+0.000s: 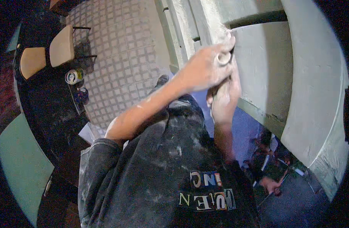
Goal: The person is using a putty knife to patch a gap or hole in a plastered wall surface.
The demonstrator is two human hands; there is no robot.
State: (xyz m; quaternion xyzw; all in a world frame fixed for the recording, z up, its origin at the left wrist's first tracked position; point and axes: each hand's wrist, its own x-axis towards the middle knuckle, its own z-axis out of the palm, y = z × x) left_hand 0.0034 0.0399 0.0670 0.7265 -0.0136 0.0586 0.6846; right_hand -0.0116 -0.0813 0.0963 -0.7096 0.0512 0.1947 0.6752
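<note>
My left hand [210, 68] is closed, its fingers pointing up and to the right against my right hand. A pale, round-ended piece [223, 58] shows at its knuckles; its kind cannot be made out. Just below, my right hand [227, 93] is curled closed, with a dark gap between the two hands that hides what they grip. Both hands are dusted white and touch each other. Close behind them stands a pale grey-green panel [262, 68] with a smooth, coated-looking face and raised frame strips.
Chairs with tan seats [62, 45] stand at the upper left on a checkered tile floor [117, 57]. An open tin [74, 76] sits beside them. Below the panel at the lower right lies a dark clutter [271, 163]. A green board [24, 167] fills the left edge.
</note>
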